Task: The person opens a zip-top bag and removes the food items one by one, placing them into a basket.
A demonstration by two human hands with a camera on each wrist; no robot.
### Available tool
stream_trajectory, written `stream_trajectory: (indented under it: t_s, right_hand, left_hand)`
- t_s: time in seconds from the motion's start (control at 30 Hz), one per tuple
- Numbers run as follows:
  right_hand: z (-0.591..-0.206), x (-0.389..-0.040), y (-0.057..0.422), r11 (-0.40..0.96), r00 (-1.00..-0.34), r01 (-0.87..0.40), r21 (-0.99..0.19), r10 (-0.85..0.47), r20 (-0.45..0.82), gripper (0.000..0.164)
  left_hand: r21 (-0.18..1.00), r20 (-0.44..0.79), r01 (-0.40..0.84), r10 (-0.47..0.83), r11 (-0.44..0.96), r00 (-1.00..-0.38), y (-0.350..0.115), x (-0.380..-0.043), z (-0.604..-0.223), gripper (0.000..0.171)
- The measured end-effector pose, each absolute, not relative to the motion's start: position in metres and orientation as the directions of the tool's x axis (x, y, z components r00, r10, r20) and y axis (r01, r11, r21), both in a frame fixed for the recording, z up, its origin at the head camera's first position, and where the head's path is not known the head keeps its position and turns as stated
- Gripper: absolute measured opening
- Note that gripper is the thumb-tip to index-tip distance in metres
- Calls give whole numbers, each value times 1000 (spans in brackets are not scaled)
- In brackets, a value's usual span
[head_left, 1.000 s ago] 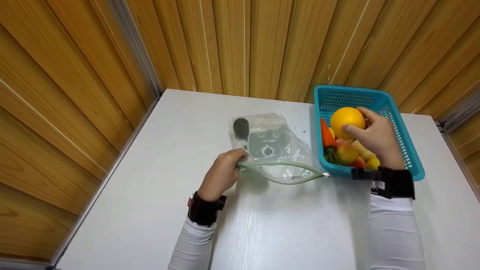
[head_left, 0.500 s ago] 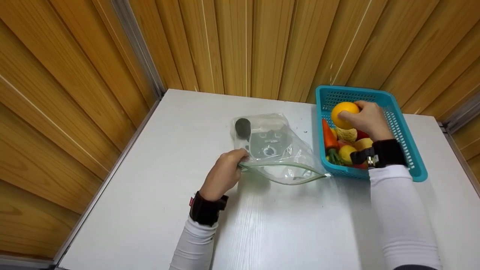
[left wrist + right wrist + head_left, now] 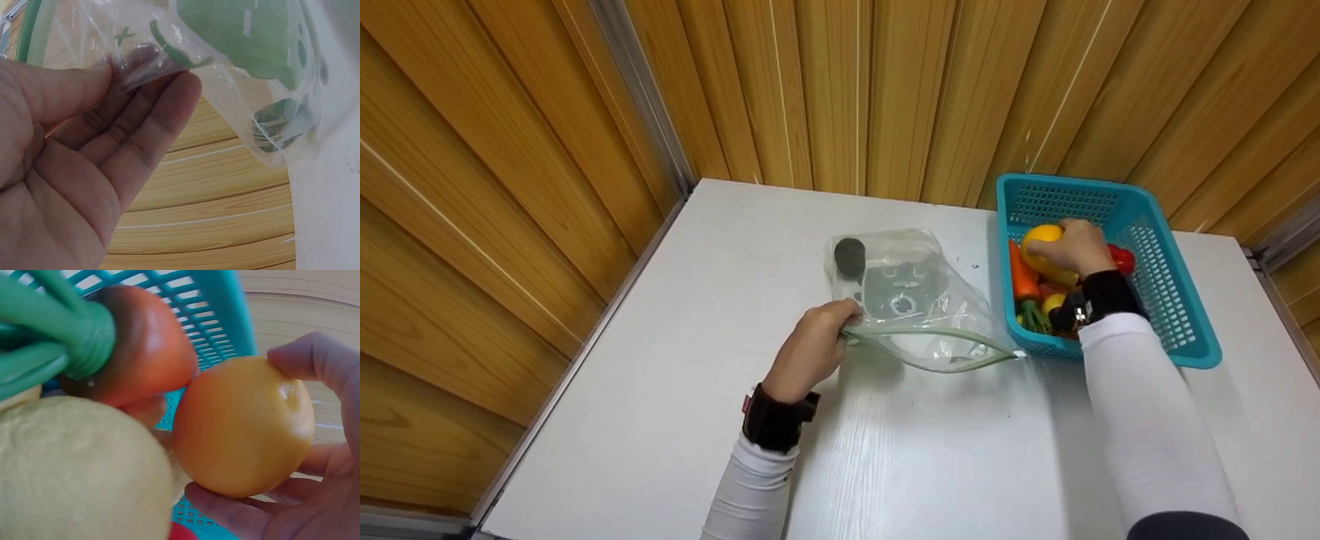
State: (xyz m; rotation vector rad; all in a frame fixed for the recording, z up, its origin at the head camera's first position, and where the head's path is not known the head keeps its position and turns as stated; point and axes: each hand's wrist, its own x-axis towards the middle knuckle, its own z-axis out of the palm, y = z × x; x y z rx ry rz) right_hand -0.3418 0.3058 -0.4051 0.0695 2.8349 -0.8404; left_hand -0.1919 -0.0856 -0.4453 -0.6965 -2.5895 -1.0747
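Note:
My left hand (image 3: 810, 349) pinches the left end of the mouth of a clear zip bag (image 3: 904, 259) lying on the table. The bag has a green zip edge (image 3: 937, 369), and its mouth gapes toward me. In the left wrist view, my thumb and fingers (image 3: 169, 107) hold the thin film. Over the basket, my right hand (image 3: 1080, 246) grips an orange (image 3: 1041, 241) between thumb and fingers. The right wrist view puts this orange (image 3: 239, 430) beside a carrot (image 3: 152, 343) with green stalks and a large pale-yellow round item (image 3: 79, 467).
A turquoise plastic basket (image 3: 1194, 334) stands at the back right, close to the bag. Inside it lie a carrot (image 3: 1024, 277), a red item (image 3: 1122, 259) and other produce, partly hidden by my right hand. Wood-patterned walls (image 3: 885, 97) border the white table (image 3: 720, 300).
My right hand lifted the orange slightly, then brought it down and a little left within the basket. A red item now shows behind the hand. My left hand keeps its hold on the bag.

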Motion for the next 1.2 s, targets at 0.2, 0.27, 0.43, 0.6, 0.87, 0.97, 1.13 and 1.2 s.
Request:
stream_trajectory:
  t_s: [0.2,0.27,0.43,0.6,0.87,0.97,1.13,1.2]
  right_hand:
    - [-406,-340,310,810,-980,118,-574,2,-199,74]
    - [-405,-340,312,800,-980,125,-587,7,-200,75]
    - [-403,-338,315,794,-976,135,-593,4,-218,70]
    - [-399,-333,314,795,-974,124,-594,-17,-226,69]
    - [-380,-311,294,765,-995,7,-644,-57,-79,63]
    - [-372,-296,282,748,-997,-63,-661,-70,15,59]
    - [-364,-266,260,709,-973,-216,-672,-103,204,49]
    - [-363,-252,252,684,-955,-278,-675,-119,273,46]
  left_hand:
    - [599,388,509,333,618,-860,-86,-192,-445,30]
    - [600,385,506,332,619,-861,-85,-192,-445,26]
    - [601,387,505,327,619,-862,-85,-192,-446,22]
    - [586,414,525,329,617,-849,-85,-192,-447,24]
    - [584,422,534,333,612,-843,-84,-192,-445,25]
    - [590,418,531,332,609,-846,-84,-192,-445,26]
    - [593,417,530,332,607,-846,-84,-192,-444,27]
    - [589,417,530,332,610,-846,-84,-191,-444,28]
